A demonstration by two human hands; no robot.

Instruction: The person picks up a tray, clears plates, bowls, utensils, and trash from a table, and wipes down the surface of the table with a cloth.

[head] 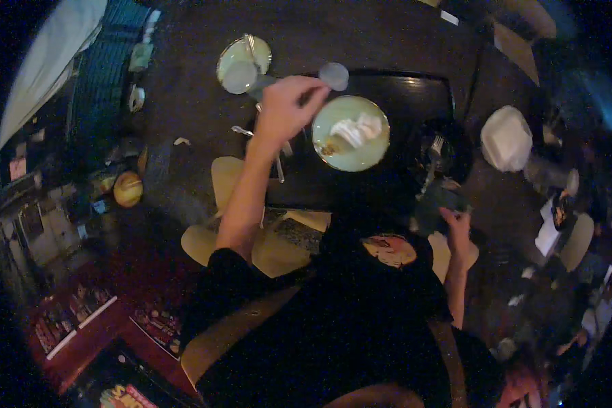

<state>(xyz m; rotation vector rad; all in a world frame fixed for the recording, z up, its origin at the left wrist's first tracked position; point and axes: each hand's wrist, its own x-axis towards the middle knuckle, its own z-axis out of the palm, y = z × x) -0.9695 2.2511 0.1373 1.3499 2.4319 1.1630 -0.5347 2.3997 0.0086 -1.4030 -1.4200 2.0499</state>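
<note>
My left hand reaches over a black tray, thumb and finger pinched at the rim of a small translucent cup. Just below that cup sits a pale green plate, with a crumpled white napkin and a food scrap on it. At the right, my right hand grips a dark item, too dim to name and perhaps a cloth. Near it a fork rests on a black dish. Metal cutlery lies beside my left forearm.
Beyond my left hand, another pale plate holds cutlery and a translucent cup. A crumpled white object lies on the dark table at right. Beige chairs stand against the near side. A scrap lies left.
</note>
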